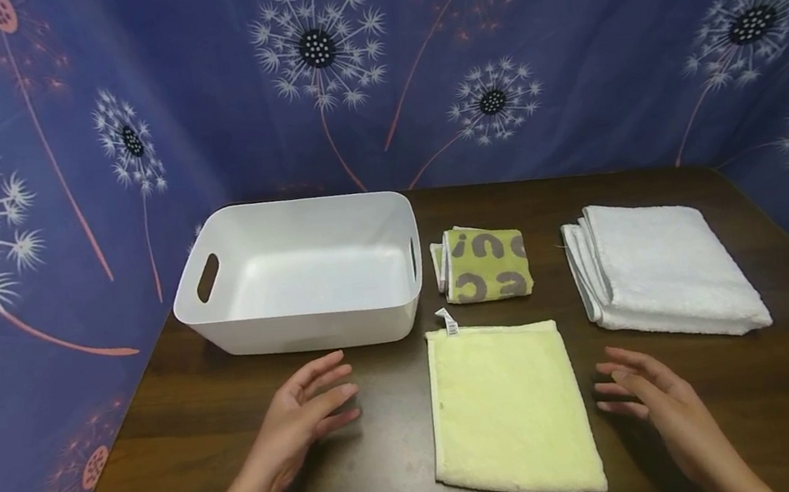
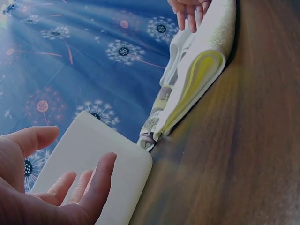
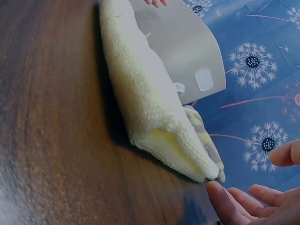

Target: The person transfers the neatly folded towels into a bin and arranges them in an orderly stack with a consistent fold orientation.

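A pale yellow towel, folded flat, lies on the table between the two hands, with a small white label at its top left corner. My left hand is held left of it, in front of the white bin, fingers loosely bent and holding nothing. To the towel's right is my right hand, also holding nothing, its fingertips apart from the towel's edge. In the right wrist view the yellow towel shows its folded layers near the fingers. The left wrist view has the left hand's spread fingers before the bin.
A white plastic bin with handle holes stands at the back left. Behind the yellow towel lies a small folded green and grey towel. A thick folded white towel sits at the right. Dandelion-patterned blue cloth hangs around the wooden table.
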The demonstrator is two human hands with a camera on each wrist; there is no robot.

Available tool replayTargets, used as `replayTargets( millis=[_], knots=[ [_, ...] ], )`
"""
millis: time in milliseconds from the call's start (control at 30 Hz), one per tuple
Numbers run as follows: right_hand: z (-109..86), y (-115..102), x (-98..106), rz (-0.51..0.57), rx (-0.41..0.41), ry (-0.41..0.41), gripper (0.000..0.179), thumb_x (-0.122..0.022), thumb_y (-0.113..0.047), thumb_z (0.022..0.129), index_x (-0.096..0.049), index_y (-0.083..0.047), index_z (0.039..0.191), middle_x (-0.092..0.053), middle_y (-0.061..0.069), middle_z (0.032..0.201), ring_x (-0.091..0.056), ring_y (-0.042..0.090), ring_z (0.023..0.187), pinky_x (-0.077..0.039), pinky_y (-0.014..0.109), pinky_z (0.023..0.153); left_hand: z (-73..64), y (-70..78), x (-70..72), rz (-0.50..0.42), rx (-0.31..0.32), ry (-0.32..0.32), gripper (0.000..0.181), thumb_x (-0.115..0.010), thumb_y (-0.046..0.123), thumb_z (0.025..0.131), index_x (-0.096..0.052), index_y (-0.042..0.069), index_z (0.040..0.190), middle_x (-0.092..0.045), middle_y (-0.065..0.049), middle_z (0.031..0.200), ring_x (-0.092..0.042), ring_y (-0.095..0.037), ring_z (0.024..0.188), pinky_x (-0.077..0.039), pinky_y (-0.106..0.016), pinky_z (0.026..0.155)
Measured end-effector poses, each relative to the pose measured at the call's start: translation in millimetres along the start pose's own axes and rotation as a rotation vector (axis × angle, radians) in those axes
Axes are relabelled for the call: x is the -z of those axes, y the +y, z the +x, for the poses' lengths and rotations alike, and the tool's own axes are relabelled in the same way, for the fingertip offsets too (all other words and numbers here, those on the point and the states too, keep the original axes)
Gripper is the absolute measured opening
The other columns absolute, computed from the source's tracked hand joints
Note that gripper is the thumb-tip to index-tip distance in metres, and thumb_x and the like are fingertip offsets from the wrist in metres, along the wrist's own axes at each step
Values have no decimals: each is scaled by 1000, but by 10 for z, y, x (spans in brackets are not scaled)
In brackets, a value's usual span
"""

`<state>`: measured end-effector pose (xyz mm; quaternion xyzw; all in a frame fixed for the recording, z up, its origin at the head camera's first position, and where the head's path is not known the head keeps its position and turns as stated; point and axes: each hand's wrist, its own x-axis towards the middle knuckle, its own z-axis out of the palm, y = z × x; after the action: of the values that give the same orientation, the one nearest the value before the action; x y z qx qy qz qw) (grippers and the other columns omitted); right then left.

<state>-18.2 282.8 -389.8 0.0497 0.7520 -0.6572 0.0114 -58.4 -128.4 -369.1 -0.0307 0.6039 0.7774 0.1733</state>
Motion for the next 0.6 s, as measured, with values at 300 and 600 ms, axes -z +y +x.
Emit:
replayTargets(
  millis=[300, 600],
  knots=[
    [13, -10, -49, -33, -58, -3, 45, -46, -19, 99, -33, 7, 134, -60, -3, 109, -62, 13, 93, -53, 30, 73, 24, -7, -13, -1, -9, 1, 60, -64, 0, 85, -35, -6, 137, -38, -28, 134, -53, -31, 108, -49, -44, 84],
    [25, -15, -68, -43, -67, -20, 48, -45, -20, 100, -30, 8, 136, -58, 0, 110, -61, 14, 94, -53, 30, 74, 49, -70, -43, -5, 10, -36, 63, -64, 1, 85, -33, -5, 138, -36, -28, 136, -51, -31, 110, -49, -44, 84]
  ],
)
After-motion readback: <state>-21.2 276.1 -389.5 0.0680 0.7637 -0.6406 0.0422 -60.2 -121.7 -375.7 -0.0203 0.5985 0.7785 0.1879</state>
